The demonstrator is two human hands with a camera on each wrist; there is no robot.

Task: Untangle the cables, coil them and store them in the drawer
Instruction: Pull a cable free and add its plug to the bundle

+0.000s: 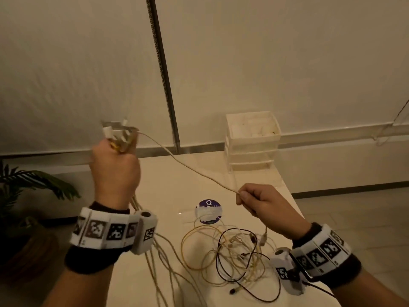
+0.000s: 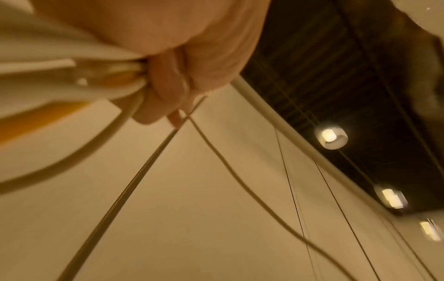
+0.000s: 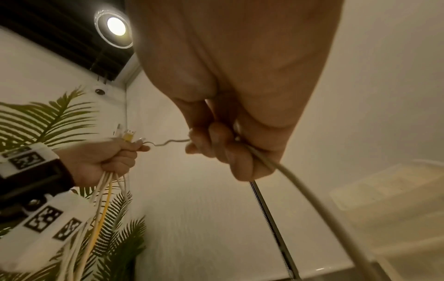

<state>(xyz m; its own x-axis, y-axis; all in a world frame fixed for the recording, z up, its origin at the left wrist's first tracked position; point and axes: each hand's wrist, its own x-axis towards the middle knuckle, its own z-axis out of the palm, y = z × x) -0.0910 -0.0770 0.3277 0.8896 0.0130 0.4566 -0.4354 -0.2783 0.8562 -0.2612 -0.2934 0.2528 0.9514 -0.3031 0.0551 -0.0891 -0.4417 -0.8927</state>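
My left hand (image 1: 115,160) is raised above the table's left edge and grips a bundle of cables (image 3: 103,192), white and yellow, with their plugs (image 1: 115,131) sticking out above the fist. The loose lengths hang down past my wrist. One white cable (image 1: 188,167) runs taut from that fist down to my right hand (image 1: 254,200), which pinches it between thumb and fingers; the right wrist view shows that cable (image 3: 300,188) passing through the curled fingers. A tangle of white, yellow and black cables (image 1: 234,251) lies on the table between my wrists.
A white stacked drawer unit (image 1: 252,140) stands at the table's far right corner. A round purple sticker (image 1: 208,211) lies mid-table. A potted palm (image 1: 26,196) stands on the floor at left. A metal pole (image 1: 163,72) runs up the white wall behind.
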